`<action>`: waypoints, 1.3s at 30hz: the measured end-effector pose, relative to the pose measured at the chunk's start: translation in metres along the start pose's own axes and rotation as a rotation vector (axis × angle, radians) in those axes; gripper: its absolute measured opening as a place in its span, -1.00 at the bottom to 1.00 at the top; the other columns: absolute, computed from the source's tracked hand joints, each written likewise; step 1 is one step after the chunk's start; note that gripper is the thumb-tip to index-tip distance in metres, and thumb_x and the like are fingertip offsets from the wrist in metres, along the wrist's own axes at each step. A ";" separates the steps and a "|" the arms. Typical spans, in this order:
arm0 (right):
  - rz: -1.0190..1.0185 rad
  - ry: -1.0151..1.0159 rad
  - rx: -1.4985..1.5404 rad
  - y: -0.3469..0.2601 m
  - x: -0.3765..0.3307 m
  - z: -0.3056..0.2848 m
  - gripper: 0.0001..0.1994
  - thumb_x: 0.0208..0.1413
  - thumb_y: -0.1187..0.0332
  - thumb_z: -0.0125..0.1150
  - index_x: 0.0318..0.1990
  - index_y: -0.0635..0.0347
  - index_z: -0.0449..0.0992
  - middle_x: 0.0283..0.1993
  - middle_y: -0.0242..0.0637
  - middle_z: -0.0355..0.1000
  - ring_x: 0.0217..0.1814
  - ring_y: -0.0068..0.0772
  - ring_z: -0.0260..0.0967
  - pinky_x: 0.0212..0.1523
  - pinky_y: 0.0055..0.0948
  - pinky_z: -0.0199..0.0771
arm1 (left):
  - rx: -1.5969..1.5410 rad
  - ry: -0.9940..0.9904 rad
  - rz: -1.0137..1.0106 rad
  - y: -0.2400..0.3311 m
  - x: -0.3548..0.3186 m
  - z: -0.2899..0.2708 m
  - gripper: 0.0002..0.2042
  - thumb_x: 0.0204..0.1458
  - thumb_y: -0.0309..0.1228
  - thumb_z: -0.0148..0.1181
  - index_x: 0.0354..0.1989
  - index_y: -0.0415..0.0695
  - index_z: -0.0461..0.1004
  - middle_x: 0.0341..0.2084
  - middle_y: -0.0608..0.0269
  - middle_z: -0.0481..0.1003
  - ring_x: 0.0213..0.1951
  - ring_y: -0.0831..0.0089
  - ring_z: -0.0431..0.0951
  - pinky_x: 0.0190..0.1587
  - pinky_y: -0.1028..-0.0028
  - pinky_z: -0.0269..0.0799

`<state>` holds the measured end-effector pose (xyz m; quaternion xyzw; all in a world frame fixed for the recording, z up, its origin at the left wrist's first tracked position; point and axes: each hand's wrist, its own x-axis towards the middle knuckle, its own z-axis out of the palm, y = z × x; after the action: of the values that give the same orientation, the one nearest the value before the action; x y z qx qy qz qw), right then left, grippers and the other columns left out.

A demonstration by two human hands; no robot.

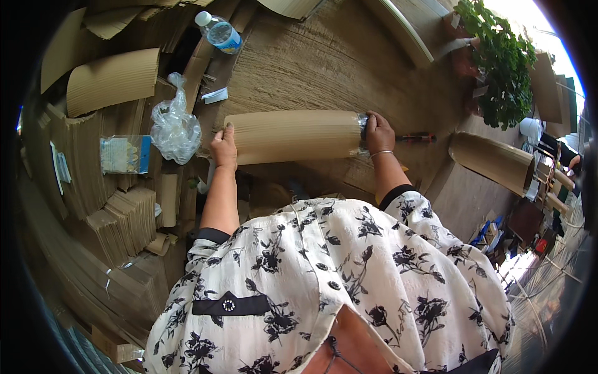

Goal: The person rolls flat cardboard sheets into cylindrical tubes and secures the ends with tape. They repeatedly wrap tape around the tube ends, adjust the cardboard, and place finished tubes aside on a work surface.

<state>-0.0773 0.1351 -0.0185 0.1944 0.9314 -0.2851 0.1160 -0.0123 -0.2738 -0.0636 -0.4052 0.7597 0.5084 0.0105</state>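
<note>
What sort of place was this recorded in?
Probably a cardboard workshop: stacks of cut cardboard at the left, a corrugated piece held over the wooden worktop, and a red-and-black tool by the right hand.

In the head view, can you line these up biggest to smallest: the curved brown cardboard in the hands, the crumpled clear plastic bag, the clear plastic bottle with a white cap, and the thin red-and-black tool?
1. Curved brown cardboard
2. Crumpled bag
3. White-capped bottle
4. Thin tool
</note>
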 end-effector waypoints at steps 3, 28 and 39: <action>-0.038 -0.021 0.014 0.014 -0.006 0.003 -0.61 0.33 0.15 -0.12 0.07 -0.03 0.63 0.15 -0.21 0.55 0.23 -0.07 0.46 0.25 -0.18 0.42 | -0.035 -0.001 -0.064 -0.023 0.001 -0.002 -0.46 0.23 0.04 0.27 -0.15 -0.35 0.61 -0.34 0.09 0.65 -0.29 0.38 0.54 -0.15 0.29 0.47; 0.013 -0.093 -0.005 0.017 -0.012 0.004 -0.60 0.33 0.03 -0.05 0.02 -0.04 0.67 0.14 -0.08 0.55 0.21 0.03 0.46 0.20 -0.13 0.45 | 0.210 0.025 -0.129 -0.026 0.022 -0.007 -0.48 0.25 0.03 0.18 -0.07 -0.30 0.64 -0.24 0.00 0.68 -0.23 0.25 0.64 -0.09 0.25 0.51; 0.021 -0.087 -0.081 0.020 -0.019 0.005 -0.65 0.33 0.08 -0.04 -0.04 0.01 0.65 0.02 -0.16 0.58 0.08 0.01 0.53 0.08 -0.09 0.52 | 0.097 0.109 -0.196 -0.043 0.003 -0.008 -0.50 0.23 -0.01 0.23 -0.04 -0.31 0.64 -0.24 0.09 0.69 -0.22 0.29 0.64 -0.10 0.28 0.50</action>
<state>-0.0509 0.1415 -0.0256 0.1868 0.9342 -0.2539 0.1670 0.0153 -0.2887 -0.0938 -0.5035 0.7397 0.4448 0.0381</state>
